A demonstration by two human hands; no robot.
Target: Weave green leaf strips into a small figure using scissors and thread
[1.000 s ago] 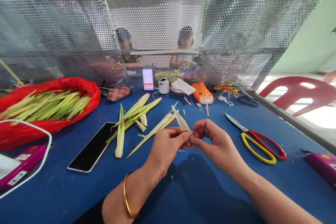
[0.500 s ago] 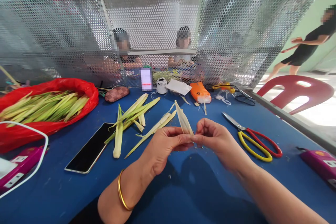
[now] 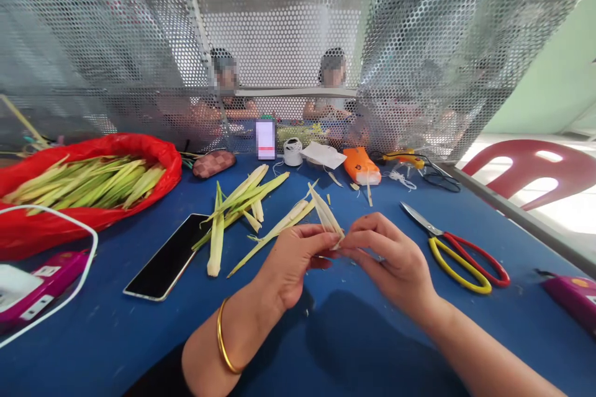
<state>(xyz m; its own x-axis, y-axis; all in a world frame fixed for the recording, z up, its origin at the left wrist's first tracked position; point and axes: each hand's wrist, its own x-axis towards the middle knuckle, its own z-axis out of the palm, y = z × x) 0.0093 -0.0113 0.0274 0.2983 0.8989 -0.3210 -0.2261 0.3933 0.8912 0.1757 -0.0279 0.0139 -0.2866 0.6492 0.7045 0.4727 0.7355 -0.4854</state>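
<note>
We judge the step in hand as working the lower end of a pale leaf strip (image 3: 326, 214), which is held just above the blue table (image 3: 326, 335), tip pointing toward the loose leaves (image 3: 242, 198). The left hand (image 3: 293, 260) and right hand (image 3: 391, 254) each have a grip pinched closed on that end, fingertips meeting. The next move calls for 2 steady pinches; the scissors (image 3: 459, 251) lie near the right hand.

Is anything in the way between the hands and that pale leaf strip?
No, nothing visible. The left hand and right hand both pinch the leaf strip at its lower end, over the table. The scissors lie off to the right and the loose leaves to the left, apart from the hands.
</note>
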